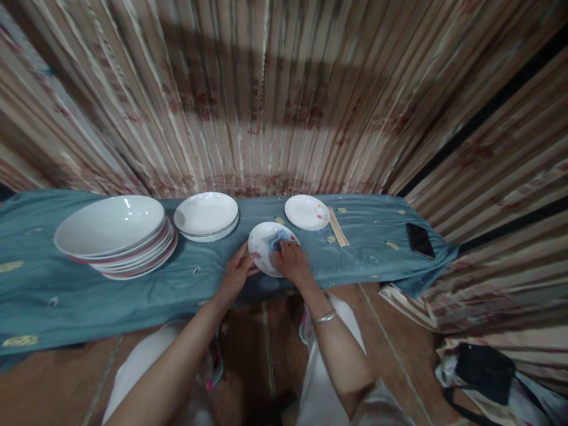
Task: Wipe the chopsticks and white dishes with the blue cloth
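Note:
A small white plate with red flowers [265, 263] is tilted toward me above the near part of the table. My left hand [239, 269] grips its left rim, fingers underneath. My right hand [293, 260] presses a bluish-grey cloth [276, 238] against the plate's face, with the fingers closed on it. Just beyond, to the right, lies a similar flowered plate [306, 212], with a pair or small bundle of wooden chopsticks [339, 227] beside it. To the left stands a stack of plain white plates [206, 214].
A tall, slightly leaning stack of large white bowls [115, 228] stands at the left on the teal tablecloth [213, 284]. A black phone [419, 240] lies near the right end. Curtains [284, 130] hang close behind the table. A black bag [485, 373] is at lower right.

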Demonstrator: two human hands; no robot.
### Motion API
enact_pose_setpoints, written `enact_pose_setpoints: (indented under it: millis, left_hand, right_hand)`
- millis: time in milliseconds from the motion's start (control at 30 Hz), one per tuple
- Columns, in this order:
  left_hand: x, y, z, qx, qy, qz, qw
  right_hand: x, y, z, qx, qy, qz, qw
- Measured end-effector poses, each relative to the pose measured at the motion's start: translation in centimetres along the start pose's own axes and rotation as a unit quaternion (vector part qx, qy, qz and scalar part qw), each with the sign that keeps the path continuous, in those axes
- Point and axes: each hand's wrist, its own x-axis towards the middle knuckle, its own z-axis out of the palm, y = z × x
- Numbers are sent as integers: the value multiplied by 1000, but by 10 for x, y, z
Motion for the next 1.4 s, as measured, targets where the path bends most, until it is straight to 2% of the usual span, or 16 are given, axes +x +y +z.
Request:
enact_pose_setpoints:
  millis: [133,300,500,767,1033,1200,1400]
  left_hand:
    - [1,-1,1,4,11,-6,1000]
    - [-1,0,3,8,16,-8,1000]
    - [-3,3,5,14,16,-2,1000]
    - [-5,6,7,16,15,-7,1000]
    - [-7,7,3,-21,-39,-4,999]
    - [-5,7,4,68,-62,29,995]
    - [-5,11,2,201,-62,129,969]
  right_hand:
    - [-3,4,2,11,3,15,1000]
    - [-8,11,4,-17,6,-4,1000]
    - [-15,10,-5,-11,-17,-22,1000]
    - [-24,3,-18,125,-52,-58,989]
    - [-24,7,-21,240,-48,-72,967]
    - [-23,12,-17,283,-37,-64,956]
    - [-20,20,-12,342,-3,-56,938]
